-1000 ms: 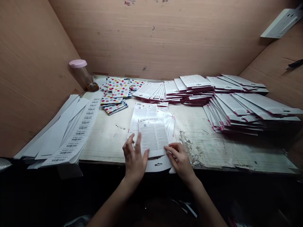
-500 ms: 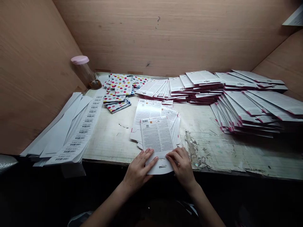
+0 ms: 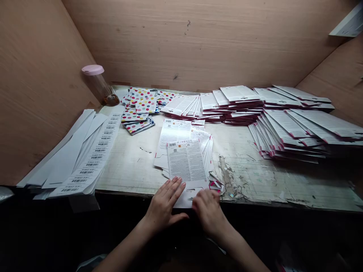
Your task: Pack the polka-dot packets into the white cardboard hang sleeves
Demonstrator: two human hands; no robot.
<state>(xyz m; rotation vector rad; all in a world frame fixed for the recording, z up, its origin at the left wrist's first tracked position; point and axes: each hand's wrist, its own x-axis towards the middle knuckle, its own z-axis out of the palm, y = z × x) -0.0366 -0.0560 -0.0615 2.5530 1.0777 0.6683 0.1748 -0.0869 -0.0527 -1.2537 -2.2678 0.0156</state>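
Note:
A white printed card (image 3: 187,164) with small text and a barcode lies on top of a fanned pile of like cards (image 3: 207,145) at the table's near edge. My left hand (image 3: 166,204) lies flat on the card's lower left corner, fingers stretched out and together. My right hand (image 3: 208,209) covers the card's lower right end where a hanging tab sticks out over the table edge; its fingers are curled and partly blurred. Pink-edged pieces (image 3: 215,185) show just right of the card.
Barcode label strips (image 3: 93,158) lie at the left. A pink-lidded jar (image 3: 99,85) stands at the back left. Polka-dot packets (image 3: 141,107) and long rows of white, red-edged cards (image 3: 289,128) fill the back and right. Wooden walls enclose the worn table (image 3: 255,177).
My right hand slid left and back onto the card's tab end. My left hand stayed flat on the lower left corner. The view shifted slightly.

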